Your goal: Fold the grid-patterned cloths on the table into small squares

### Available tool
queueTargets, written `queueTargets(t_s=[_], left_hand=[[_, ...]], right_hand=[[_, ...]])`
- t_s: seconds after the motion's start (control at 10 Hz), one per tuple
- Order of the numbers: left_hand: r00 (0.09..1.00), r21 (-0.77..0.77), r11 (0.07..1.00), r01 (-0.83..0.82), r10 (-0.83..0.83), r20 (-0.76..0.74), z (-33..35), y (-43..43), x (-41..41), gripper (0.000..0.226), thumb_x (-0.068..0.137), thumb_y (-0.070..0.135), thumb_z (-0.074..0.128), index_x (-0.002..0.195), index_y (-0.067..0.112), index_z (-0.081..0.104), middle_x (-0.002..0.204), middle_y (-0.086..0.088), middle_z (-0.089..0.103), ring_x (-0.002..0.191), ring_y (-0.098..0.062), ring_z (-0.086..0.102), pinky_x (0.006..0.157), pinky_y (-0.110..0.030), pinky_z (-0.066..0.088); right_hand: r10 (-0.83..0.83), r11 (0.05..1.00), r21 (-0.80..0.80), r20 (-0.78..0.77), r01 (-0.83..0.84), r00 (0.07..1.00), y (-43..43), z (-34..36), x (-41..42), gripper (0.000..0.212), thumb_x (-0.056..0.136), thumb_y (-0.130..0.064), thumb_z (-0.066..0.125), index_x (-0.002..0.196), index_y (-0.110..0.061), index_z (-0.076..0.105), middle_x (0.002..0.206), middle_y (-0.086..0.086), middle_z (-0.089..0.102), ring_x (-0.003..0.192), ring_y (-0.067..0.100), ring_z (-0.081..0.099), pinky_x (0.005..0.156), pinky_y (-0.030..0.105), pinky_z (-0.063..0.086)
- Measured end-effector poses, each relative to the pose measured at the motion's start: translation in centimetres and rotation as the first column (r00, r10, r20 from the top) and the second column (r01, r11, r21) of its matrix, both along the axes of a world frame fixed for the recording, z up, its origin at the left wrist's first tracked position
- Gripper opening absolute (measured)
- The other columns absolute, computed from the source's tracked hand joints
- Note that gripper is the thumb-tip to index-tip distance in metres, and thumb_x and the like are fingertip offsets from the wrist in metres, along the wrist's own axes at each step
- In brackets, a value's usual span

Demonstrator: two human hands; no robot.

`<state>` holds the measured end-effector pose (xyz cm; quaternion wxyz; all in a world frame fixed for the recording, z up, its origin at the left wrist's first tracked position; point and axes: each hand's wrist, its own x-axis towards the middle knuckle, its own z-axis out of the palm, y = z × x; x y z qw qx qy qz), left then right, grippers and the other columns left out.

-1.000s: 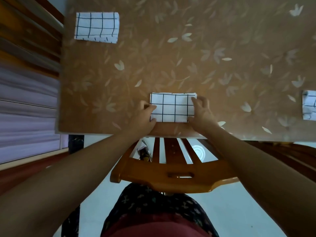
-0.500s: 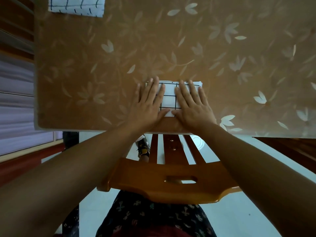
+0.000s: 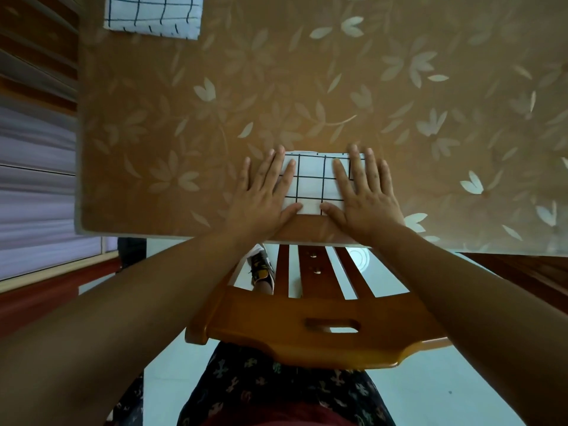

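White grid cloth [image 3: 312, 182] under hands [image 3: 261, 199] [image 3: 367, 196]

Left hand [image 3: 265, 196], right hand [image 3: 366, 196] atop cloth [image 3: 312, 187]

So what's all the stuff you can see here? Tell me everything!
near cloth: one, white with black grid lines, folded, by the table's near edge, under both hands
far cloth: one, white with black grid lines, folded, at the table's far left corner
table: one, brown top with pale leaf shapes, fills the upper view
chair: one, orange-brown wood, its slatted back against the table's near edge
shoe: one, black, yellow and white, on the floor under the table
floor: one, pale, below the chair
left hand: one, flat on the near cloth's left side
right hand: one, flat on its right side
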<state>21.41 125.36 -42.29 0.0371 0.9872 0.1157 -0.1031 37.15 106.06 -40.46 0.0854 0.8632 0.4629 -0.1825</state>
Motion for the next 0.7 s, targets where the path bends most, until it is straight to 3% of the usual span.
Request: queueTargets(t_s=[0.2,0.3,0.4,0.5,0.6,0.7], left_hand=[[0.996,-0.039,0.999,-0.018,0.015,-0.088,1.6,0.0,0.5,0.083,0.1,0.066,0.023,0.163,0.012,0.014,0.17,-0.016,0.003,0.158,-0.03,0.004,0.122,-0.061,0.013],[0.979,-0.194,0.976,-0.102,0.065,-0.192,4.5,0.6,1.6,0.084,0.1,0.062,0.038,0.163,0.018,0.004,0.17,-0.012,-0.012,0.157,-0.028,-0.009,0.125,-0.057,0.007],[0.954,-0.317,0.916,-0.244,0.168,-0.248,8.0,1.3,2.1,0.086,0.101,0.055,0.048,0.163,0.024,-0.001,0.17,-0.006,-0.017,0.157,-0.025,-0.014,0.124,-0.051,0.004],[0.936,-0.445,0.831,-0.334,0.238,-0.259,12.0,1.8,2.1,0.072,0.1,0.041,0.058,0.161,0.023,0.023,0.169,-0.006,0.016,0.156,-0.026,0.01,0.121,-0.043,0.019],[0.955,-0.507,0.81,-0.294,0.234,-0.181,17.1,1.4,1.7,0.052,0.099,0.035,0.06,0.15,0.029,0.046,0.161,0.0,0.038,0.156,-0.024,0.015,0.121,-0.043,0.023],[0.947,-0.424,0.848,-0.319,0.273,-0.167,21.9,1.1,1.1,0.051,0.098,0.04,0.062,0.146,0.026,0.052,0.161,0.001,0.039,0.152,-0.023,0.028,0.122,-0.043,0.026]], right_hand=[[-0.025,0.996,-0.087,-0.063,0.019,0.998,0.8,1.3,0.4,0.091,0.092,-0.08,0.008,0.161,-0.025,-0.011,0.168,0.012,-0.021,0.155,0.036,-0.018,0.126,0.055,-0.003],[-0.073,0.992,-0.112,-0.139,0.058,0.988,1.8,4.0,0.9,0.09,0.093,-0.075,0.034,0.163,-0.028,0.001,0.17,0.011,-0.016,0.156,0.034,-0.015,0.126,0.054,0.001],[-0.106,0.993,-0.068,-0.167,0.096,0.98,1.7,7.5,1.2,0.082,0.097,-0.065,0.043,0.162,-0.027,0.009,0.171,0.011,-0.003,0.157,0.033,-0.007,0.126,0.053,0.006],[-0.15,0.988,-0.063,-0.309,0.138,0.939,1.3,12.1,1.8,0.069,0.099,-0.053,0.053,0.157,-0.021,0.033,0.164,0.009,0.029,0.15,0.031,0.028,0.119,0.048,0.03],[-0.17,0.985,-0.071,-0.344,0.155,0.924,1.3,16.1,2.9,0.059,0.098,-0.049,0.057,0.148,-0.019,0.046,0.144,0.009,0.056,0.131,0.03,0.053,0.105,0.041,0.044],[-0.129,0.991,-0.011,-0.323,0.133,0.938,2.0,20.6,3.9,0.06,0.095,-0.052,0.059,0.146,-0.022,0.048,0.139,0.009,0.061,0.125,0.031,0.057,0.104,0.043,0.047]])
